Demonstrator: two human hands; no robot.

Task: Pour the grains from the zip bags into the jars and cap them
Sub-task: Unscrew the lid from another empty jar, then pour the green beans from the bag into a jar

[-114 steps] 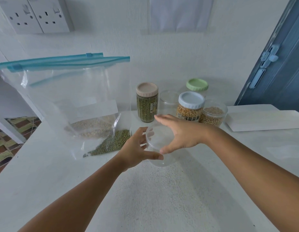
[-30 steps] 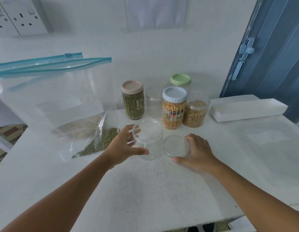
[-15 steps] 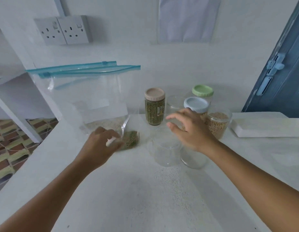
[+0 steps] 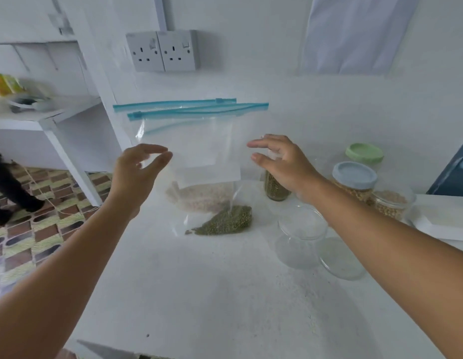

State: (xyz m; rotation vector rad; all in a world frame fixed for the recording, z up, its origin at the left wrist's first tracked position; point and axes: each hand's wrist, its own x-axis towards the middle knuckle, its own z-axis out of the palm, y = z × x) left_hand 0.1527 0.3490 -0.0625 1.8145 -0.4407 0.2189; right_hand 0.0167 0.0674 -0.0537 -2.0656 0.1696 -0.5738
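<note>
Two clear zip bags with teal zippers lean upright against the wall. The front bag (image 4: 199, 141) holds green grains (image 4: 225, 221) at its bottom; the one behind holds pale grains (image 4: 199, 195). My left hand (image 4: 137, 169) hovers at the bags' left edge, fingers loosely curved and apart, holding nothing. My right hand (image 4: 279, 161) hovers at their right edge, fingers spread. An empty clear jar (image 4: 300, 237) stands uncapped on the table under my right forearm, its clear lid (image 4: 341, 257) lying flat just to its right.
Behind my right hand stand a jar of green grains (image 4: 275, 187), a blue-lidded jar (image 4: 354, 177), a green-lidded jar (image 4: 365, 152) and an open jar of yellow grains (image 4: 391, 203). A white box (image 4: 448, 226) lies at the right. The white table's left edge (image 4: 101, 229) drops to a patterned floor.
My right hand has left the lid lying beside the empty jar. Both hands have risen from the table to either side of the zip bags. The view has swung left.
</note>
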